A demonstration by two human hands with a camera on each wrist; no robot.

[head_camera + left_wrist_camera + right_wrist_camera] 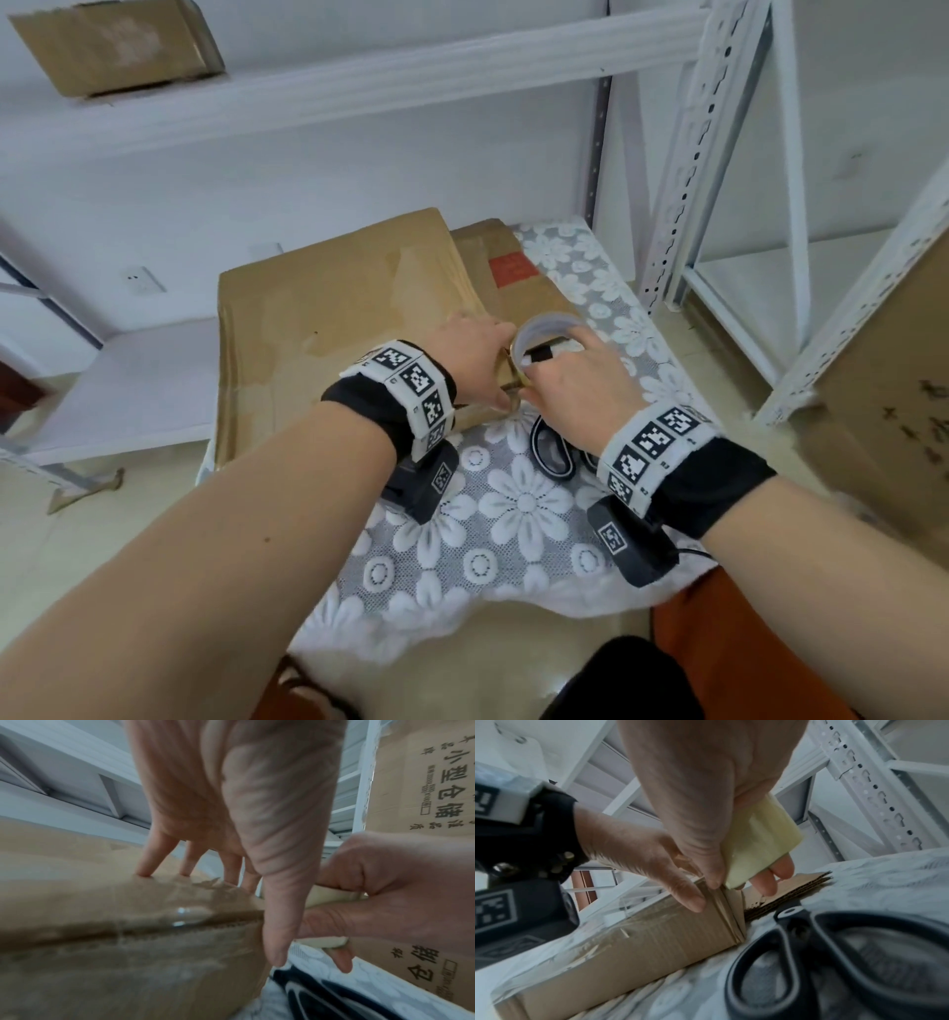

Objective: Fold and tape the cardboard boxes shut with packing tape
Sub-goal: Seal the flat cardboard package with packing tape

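A brown cardboard box lies closed on the lace-covered table, clear tape glinting along its near seam. My left hand presses straight fingers onto the box's top at its near right corner, and its thumb points down the side. Right beside it, my right hand grips a roll of yellowish packing tape, with fingers through its core. In the right wrist view the tape roll sits at the box's corner, with the thumb touching the edge.
Black-handled scissors lie on the lace tablecloth just under my right wrist. A flat cardboard piece with a red label lies behind the box. White metal shelving surrounds the table. A printed carton stands at the right.
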